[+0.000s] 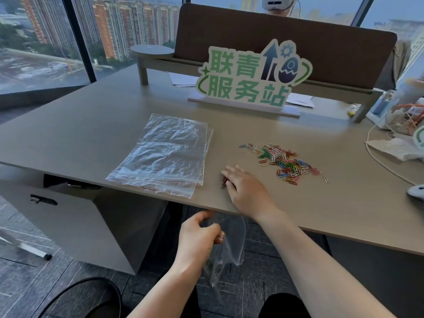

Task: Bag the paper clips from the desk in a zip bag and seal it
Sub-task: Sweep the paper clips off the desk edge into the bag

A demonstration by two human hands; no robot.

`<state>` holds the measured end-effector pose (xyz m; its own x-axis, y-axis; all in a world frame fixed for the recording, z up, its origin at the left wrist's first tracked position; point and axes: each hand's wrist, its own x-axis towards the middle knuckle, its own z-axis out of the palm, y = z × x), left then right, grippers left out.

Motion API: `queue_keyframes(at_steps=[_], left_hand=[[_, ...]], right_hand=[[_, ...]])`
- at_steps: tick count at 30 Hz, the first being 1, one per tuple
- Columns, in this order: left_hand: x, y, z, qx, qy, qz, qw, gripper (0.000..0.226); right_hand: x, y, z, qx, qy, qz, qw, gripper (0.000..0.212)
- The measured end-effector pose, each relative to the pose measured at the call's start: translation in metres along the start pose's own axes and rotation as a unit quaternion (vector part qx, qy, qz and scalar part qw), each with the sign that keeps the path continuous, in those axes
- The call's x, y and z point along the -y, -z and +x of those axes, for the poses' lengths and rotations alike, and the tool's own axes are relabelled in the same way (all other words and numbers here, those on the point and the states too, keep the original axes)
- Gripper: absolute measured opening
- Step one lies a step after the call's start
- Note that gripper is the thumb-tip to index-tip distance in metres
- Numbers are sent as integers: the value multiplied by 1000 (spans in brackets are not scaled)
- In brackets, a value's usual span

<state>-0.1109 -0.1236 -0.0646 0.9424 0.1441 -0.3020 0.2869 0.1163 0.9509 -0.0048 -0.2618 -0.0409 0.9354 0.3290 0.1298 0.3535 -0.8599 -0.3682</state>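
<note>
A heap of coloured paper clips (283, 160) lies spread on the grey desk (91, 125), right of centre. My right hand (244, 188) rests palm down on the desk near its front edge, left of the heap, covering a few clips; a red one (223, 180) shows at my fingertips. My left hand (198, 237) is below the desk edge, shut on the mouth of a clear zip bag (229, 246) that hangs down in front of me. A stack of spare zip bags (165, 154) lies flat on the desk to the left.
A green and white standing sign (250, 76) is at the back of the desk before a brown divider. Cables, papers and a device (399, 125) crowd the right edge. A person sits behind the divider. A cabinet (68, 216) stands under the desk at left.
</note>
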Motion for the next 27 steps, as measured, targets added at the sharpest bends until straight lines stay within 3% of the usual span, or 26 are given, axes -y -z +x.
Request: queue_keyframes(at_steps=[5, 9, 12, 15, 27], left_hand=[[1, -3, -4, 1, -3, -6, 1000, 43], [1, -5, -4, 2, 1, -12, 1000, 43], [1, -4, -4, 0, 3, -14, 1000, 42], [1, -4, -4, -6, 5, -17, 1000, 40], [-1, 1, -5, -18, 0, -33, 999, 48]], right_hand=[[11, 2, -29, -19, 33, -3, 999, 42], [7, 16, -38, -80, -16, 26, 996, 46], [0, 20, -41, -30, -73, 24, 997, 50], [3, 16, -48, 20, -68, -4, 997, 53], [28, 0, -80, 0, -51, -48, 998, 55]])
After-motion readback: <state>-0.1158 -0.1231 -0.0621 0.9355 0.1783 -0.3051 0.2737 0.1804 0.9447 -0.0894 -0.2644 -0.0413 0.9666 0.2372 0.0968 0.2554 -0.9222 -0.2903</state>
